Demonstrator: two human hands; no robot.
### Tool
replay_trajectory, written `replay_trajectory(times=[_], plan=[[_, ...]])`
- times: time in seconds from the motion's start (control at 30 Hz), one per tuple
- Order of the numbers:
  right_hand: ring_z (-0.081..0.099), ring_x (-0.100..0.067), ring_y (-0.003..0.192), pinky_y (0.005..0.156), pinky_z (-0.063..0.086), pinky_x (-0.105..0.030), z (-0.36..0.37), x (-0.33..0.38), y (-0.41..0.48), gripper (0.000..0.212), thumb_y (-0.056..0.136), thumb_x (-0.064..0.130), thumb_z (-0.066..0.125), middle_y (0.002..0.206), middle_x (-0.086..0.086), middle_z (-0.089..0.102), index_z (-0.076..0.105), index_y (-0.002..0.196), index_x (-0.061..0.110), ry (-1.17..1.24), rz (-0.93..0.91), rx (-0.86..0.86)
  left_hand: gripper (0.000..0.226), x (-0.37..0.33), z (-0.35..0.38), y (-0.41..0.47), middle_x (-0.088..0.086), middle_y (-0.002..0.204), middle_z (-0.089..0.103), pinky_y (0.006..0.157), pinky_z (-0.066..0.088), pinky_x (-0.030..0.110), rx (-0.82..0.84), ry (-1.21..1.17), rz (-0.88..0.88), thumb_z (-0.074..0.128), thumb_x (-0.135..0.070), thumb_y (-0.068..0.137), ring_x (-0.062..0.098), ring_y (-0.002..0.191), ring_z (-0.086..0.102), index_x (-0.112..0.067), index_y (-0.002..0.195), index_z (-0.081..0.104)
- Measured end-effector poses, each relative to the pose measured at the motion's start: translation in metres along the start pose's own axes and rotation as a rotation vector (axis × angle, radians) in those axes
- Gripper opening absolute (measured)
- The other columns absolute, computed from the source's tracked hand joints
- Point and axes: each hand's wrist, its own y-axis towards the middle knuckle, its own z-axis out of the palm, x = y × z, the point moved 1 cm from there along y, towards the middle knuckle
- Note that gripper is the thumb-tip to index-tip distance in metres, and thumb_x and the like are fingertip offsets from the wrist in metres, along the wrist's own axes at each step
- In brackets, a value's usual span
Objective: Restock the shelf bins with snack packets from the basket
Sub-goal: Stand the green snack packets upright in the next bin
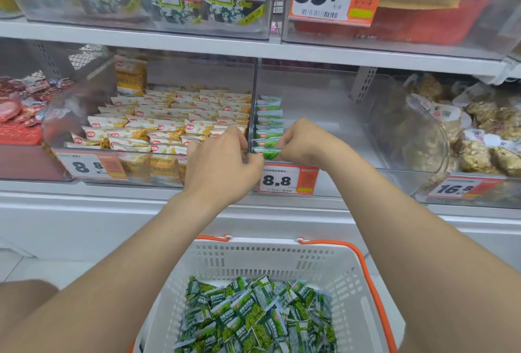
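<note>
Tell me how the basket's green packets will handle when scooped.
Probably light: the green packets lie heaped loosely in the basket. Glossy wrappers look slippery, so a handful may spill. Those in the bin stand on edge, so likely fairly stiff.

The white shelf (112,194) carries clear bins side by side. The bin (338,138) at the grip holds a row of green packets (269,118); the neighbouring bin (135,152), just left of the grip, is packed with yellow packets (169,115).
</note>
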Motion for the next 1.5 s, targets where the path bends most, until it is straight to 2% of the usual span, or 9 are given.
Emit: replay_trajectory(times=[0.1, 0.37, 0.57, 0.73, 0.87, 1.0, 1.23, 1.37, 1.5], plan=[[0.067, -0.027, 0.118, 0.098, 0.057, -0.042, 0.001, 0.006, 0.006, 0.036, 0.092, 0.020, 0.069, 0.124, -0.013, 0.073, 0.073, 0.123, 0.003, -0.064, 0.030, 0.029, 0.016, 0.001, 0.001, 0.004, -0.010, 0.079, 0.069, 0.093, 0.038, 0.043, 0.003, 0.008, -0.002, 0.057, -0.039, 0.088, 0.020, 0.083, 0.060, -0.025, 0.096, 0.058], [0.060, -0.024, 0.098, 0.073, 0.049, -0.031, 0.007, 0.003, 0.010, 0.050, 0.064, 0.038, 0.098, 0.092, -0.005, 0.064, 0.064, 0.088, 0.010, 0.084, 0.096, -0.121, 0.014, 0.003, 0.004, 0.005, -0.009, 0.077, 0.069, 0.092, 0.038, 0.044, 0.018, 0.044, 0.025, 0.054, -0.037, 0.088, 0.023, 0.083, 0.060, -0.025, 0.093, 0.060], [0.051, -0.020, 0.064, 0.054, 0.040, -0.029, -0.001, 0.001, -0.001, 0.053, 0.074, 0.047, 0.090, 0.070, -0.001, 0.054, 0.051, 0.072, 0.010, 0.005, 0.088, -0.058, 0.025, 0.008, 0.007, -0.008, 0.002, 0.113, 0.058, 0.087, 0.037, 0.041, -0.132, 0.022, 0.129, 0.059, -0.030, 0.094, 0.026, 0.104, 0.054, -0.019, 0.115, 0.060], [0.059, -0.027, 0.074, 0.076, 0.059, -0.048, -0.008, -0.005, -0.015, 0.030, 0.088, 0.020, 0.065, 0.093, -0.030, 0.068, 0.069, 0.095, -0.008, 0.132, -0.015, 0.033, 0.023, 0.007, 0.007, -0.028, 0.005, 0.108, 0.043, 0.075, 0.035, 0.036, -0.253, -0.017, 0.258, 0.065, -0.016, 0.086, 0.026, 0.094, 0.042, -0.015, 0.102, 0.048], [0.055, -0.018, 0.076, 0.079, 0.055, -0.037, -0.010, -0.004, -0.048, 0.026, 0.093, 0.013, 0.052, 0.068, -0.004, 0.068, 0.076, 0.095, 0.004, 0.094, -0.198, -0.288, 0.015, 0.003, 0.010, -0.051, 0.003, 0.090, 0.051, 0.066, 0.040, 0.041, -0.242, 0.128, 0.328, 0.060, -0.023, 0.086, 0.029, 0.083, 0.048, -0.019, 0.091, 0.046], [0.061, -0.019, 0.065, 0.072, 0.056, -0.036, 0.001, 0.002, -0.115, 0.017, 0.086, 0.024, 0.052, 0.058, 0.009, 0.060, 0.069, 0.083, 0.023, 0.051, -0.395, -0.367, 0.019, 0.007, 0.032, -0.073, 0.001, 0.079, 0.061, 0.061, 0.046, 0.036, 0.138, 0.232, 0.127, 0.054, -0.041, 0.093, 0.033, 0.078, 0.061, -0.023, 0.088, 0.051], [0.056, -0.030, 0.070, 0.053, 0.039, -0.031, 0.083, -0.034, -0.194, 0.007, 0.094, 0.019, 0.054, 0.073, -0.002, 0.045, 0.057, 0.090, 0.016, -0.575, -0.511, 0.293, 0.020, 0.052, 0.113, -0.137, -0.002, 0.083, 0.059, 0.074, 0.052, 0.039, 1.177, 0.321, 0.319, 0.050, -0.028, 0.099, 0.021, 0.074, 0.054, -0.017, 0.086, 0.061], [0.054, -0.020, 0.063, 0.050, 0.045, -0.032, 0.123, -0.052, -0.207, 0.015, 0.094, 0.007, 0.055, 0.081, -0.003, 0.054, 0.054, 0.082, 0.016, -0.638, -0.492, 0.502, 0.026, 0.081, 0.154, -0.183, 0.007, 0.078, 0.056, 0.068, 0.048, 0.042, 1.347, 0.566, 0.392, 0.045, -0.018, 0.104, 0.026, 0.066, 0.049, -0.010, 0.085, 0.060], [0.048, -0.018, 0.061, 0.049, 0.039, -0.031, 0.143, -0.057, -0.215, 0.007, 0.097, 0.005, 0.054, 0.081, -0.003, 0.048, 0.057, 0.098, 0.011, -0.648, -0.501, 0.610, 0.045, 0.115, 0.178, -0.223, 0.017, 0.138, 0.052, 0.084, 0.053, 0.042, 1.389, 0.749, 0.484, 0.050, -0.006, 0.104, 0.034, 0.111, 0.062, -0.010, 0.148, 0.045]])
